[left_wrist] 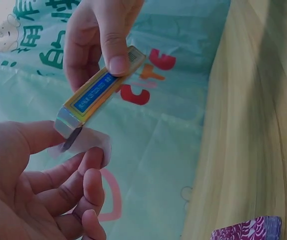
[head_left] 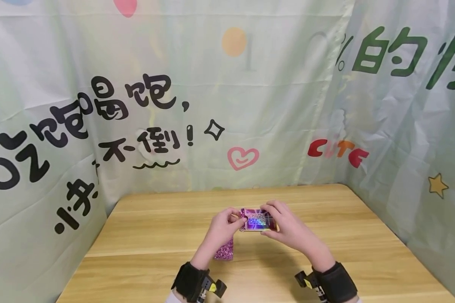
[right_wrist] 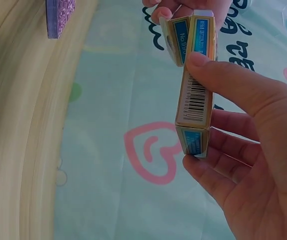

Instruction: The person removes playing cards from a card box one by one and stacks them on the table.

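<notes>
A small shiny playing-card box (head_left: pixel 257 219) is held above the table, purple and rainbow-bright on its upper face. My right hand (head_left: pixel 288 225) grips it by the right end, thumb along the narrow side that bears a barcode in the right wrist view. At the other end my left hand (head_left: pixel 224 227) pinches the opened end flap (left_wrist: pixel 91 141) between thumb and fingers. The inside of the box is hidden. On the table by my left forearm sits a deck of purple-patterned cards (head_left: pixel 224 251), partly covered by that arm in the head view.
The wooden table (head_left: pixel 155 223) runs back to printed cloth curtains (head_left: pixel 212 97) at the rear and on both sides. Each wrist wears a black band (head_left: pixel 335 283) with a small camera.
</notes>
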The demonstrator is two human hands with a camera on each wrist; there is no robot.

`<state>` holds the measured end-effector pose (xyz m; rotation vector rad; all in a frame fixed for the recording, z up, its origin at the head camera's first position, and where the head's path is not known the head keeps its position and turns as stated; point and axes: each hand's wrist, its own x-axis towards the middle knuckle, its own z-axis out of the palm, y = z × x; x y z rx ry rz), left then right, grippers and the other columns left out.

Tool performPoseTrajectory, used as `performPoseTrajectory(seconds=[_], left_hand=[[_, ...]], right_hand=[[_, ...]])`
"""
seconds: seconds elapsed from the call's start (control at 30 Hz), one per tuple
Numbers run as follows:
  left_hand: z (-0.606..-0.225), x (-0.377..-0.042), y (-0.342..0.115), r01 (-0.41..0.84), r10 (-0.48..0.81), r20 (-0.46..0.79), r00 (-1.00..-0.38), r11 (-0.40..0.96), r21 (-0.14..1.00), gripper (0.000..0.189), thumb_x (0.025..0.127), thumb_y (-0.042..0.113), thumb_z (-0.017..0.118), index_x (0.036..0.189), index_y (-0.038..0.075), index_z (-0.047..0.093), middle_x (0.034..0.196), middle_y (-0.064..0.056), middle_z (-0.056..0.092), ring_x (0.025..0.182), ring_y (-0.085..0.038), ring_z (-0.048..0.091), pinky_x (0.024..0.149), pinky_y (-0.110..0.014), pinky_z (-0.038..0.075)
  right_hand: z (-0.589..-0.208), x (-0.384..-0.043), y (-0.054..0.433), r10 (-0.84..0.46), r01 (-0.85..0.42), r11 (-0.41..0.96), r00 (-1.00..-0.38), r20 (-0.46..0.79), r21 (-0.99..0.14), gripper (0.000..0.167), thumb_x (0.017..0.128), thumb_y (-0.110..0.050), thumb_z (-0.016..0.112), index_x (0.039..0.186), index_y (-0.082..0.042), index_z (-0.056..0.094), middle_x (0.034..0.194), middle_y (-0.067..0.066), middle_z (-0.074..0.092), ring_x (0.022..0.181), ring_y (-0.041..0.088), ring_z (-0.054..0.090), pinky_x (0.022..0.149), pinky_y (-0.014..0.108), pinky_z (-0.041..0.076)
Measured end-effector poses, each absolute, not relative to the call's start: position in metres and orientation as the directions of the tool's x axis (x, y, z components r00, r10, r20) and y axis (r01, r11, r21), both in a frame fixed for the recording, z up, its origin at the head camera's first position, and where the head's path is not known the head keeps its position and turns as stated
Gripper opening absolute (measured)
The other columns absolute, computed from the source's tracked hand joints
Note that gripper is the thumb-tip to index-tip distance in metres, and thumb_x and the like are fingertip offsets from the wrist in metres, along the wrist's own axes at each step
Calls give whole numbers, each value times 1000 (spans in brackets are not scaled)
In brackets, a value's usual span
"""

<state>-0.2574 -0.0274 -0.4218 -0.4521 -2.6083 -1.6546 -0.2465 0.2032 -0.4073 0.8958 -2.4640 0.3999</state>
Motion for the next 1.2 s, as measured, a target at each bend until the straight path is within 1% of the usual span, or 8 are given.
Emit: performPoseTrajectory(seconds=[0.17, 0.33, 0.43, 0.6, 0.77, 0.87, 1.0, 1.2], left_hand=[[-420, -258, -32, 253, 215, 175, -961, 419, 872, 18, 92, 28, 66, 93, 11, 67, 78, 0, 63, 67, -11, 53, 58, -24, 46], [-417, -262, -42, 224, 194, 156, -968, 411, 883, 19, 93, 29, 65, 90, 11, 67, 79, -1, 62, 69, -12, 52, 59, -24, 45], [-415, -266, -49, 212, 164, 159, -974, 392, 895, 20, 94, 28, 64, 93, 8, 67, 81, -4, 66, 72, -14, 59, 61, -26, 48], [-412, -271, -61, 186, 79, 169, -982, 346, 920, 21, 97, 21, 59, 107, 4, 66, 88, -10, 72, 78, -22, 68, 69, -29, 50], [-410, -274, -67, 179, -15, 195, -981, 329, 927, 21, 98, 17, 56, 114, 7, 65, 88, -10, 69, 75, -19, 64, 69, -29, 50], [-411, -276, -69, 174, -50, 204, -978, 354, 919, 20, 98, 20, 57, 112, 10, 68, 82, -6, 64, 70, -14, 56, 63, -27, 47], [-414, -278, -71, 153, -67, 190, -979, 370, 916, 17, 94, 22, 64, 104, 10, 71, 74, -1, 54, 63, -13, 46, 55, -24, 40], [-428, -284, -75, 85, -37, 109, -993, 410, 908, 22, 86, 24, 74, 97, 6, 69, 75, -3, 60, 63, -14, 51, 55, -26, 43]], right_hand=[[-408, -248, 204, -511, -654, 748, -675, 533, -111, 67, 72, -30, 86, 126, -4, 57, 120, 9, 55, 109, 22, 55, 89, 38, 54], [-408, -250, 208, -505, -647, 752, -687, 522, -123, 66, 73, -30, 86, 126, -2, 57, 119, 10, 55, 109, 22, 54, 89, 39, 54], [-407, -250, 212, -497, -647, 750, -687, 530, -135, 67, 73, -28, 86, 126, -2, 56, 119, 10, 54, 108, 22, 53, 88, 40, 54], [-405, -251, 220, -483, -640, 755, -690, 539, -144, 65, 74, -27, 86, 126, -2, 56, 119, 10, 54, 108, 22, 52, 86, 39, 54], [-403, -252, 224, -466, -625, 766, -700, 541, -149, 67, 73, -27, 86, 126, 0, 55, 119, 12, 54, 109, 25, 52, 87, 41, 54], [-403, -252, 226, -460, -621, 770, -700, 546, -147, 67, 72, -26, 86, 126, 0, 56, 119, 13, 54, 109, 26, 52, 87, 42, 54], [-403, -252, 226, -462, -618, 774, -699, 546, -136, 68, 72, -27, 87, 126, 0, 56, 119, 13, 55, 109, 25, 52, 87, 42, 54], [-403, -251, 225, -467, -616, 776, -706, 532, -136, 66, 73, -28, 86, 126, -1, 56, 118, 11, 54, 108, 23, 52, 86, 41, 54]])
